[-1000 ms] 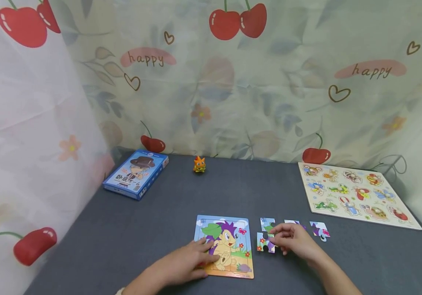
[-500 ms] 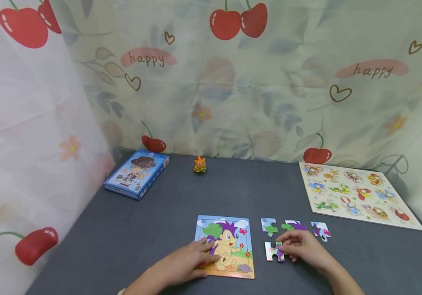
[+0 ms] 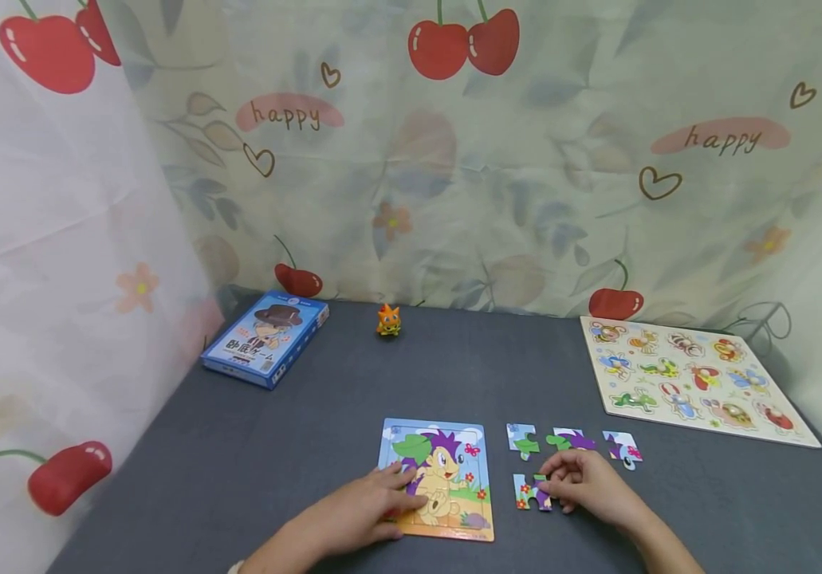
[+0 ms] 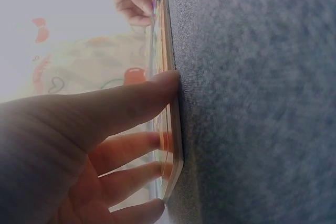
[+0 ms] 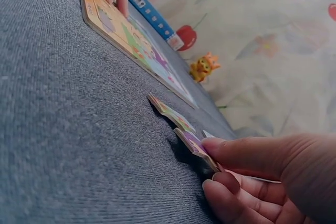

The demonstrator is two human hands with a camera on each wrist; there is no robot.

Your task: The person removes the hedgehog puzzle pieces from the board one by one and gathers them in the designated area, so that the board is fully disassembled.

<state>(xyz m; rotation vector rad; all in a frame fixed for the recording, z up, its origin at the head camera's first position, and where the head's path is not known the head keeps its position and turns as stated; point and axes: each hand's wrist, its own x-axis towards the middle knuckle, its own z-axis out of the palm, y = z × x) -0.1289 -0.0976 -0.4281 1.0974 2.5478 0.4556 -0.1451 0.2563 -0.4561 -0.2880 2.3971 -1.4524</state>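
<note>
My left hand [image 3: 363, 510] rests on the lower left part of a square jigsaw board [image 3: 478, 478] with a purple-haired cartoon animal picture. In the left wrist view its thumb lies at the board's edge and the fingertips touch the face. To the board's right, my right hand [image 3: 590, 485] pinches a jigsaw piece [image 3: 523, 493] with red flowers and purple between thumb and fingers. That piece is tilted and close over the table in the right wrist view. Behind it, in a row, lie a leaf-corner piece [image 3: 521, 437], a green-and-purple piece [image 3: 574, 438] and a piece with a pink butterfly [image 3: 622, 446].
A pale wooden board with insect pictures [image 3: 701, 383] lies at the back right. A blue game box [image 3: 263, 339] lies at the back left, and a small orange toy figure [image 3: 388, 320] stands near the patterned curtain [image 3: 482, 199]. All are on a dark grey tabletop [image 3: 296, 446].
My right hand has drawn the flowered jigsaw piece away from the leaf-corner piece, a little right and toward me. More of the row of pieces shows now. My left hand has stayed in place.
</note>
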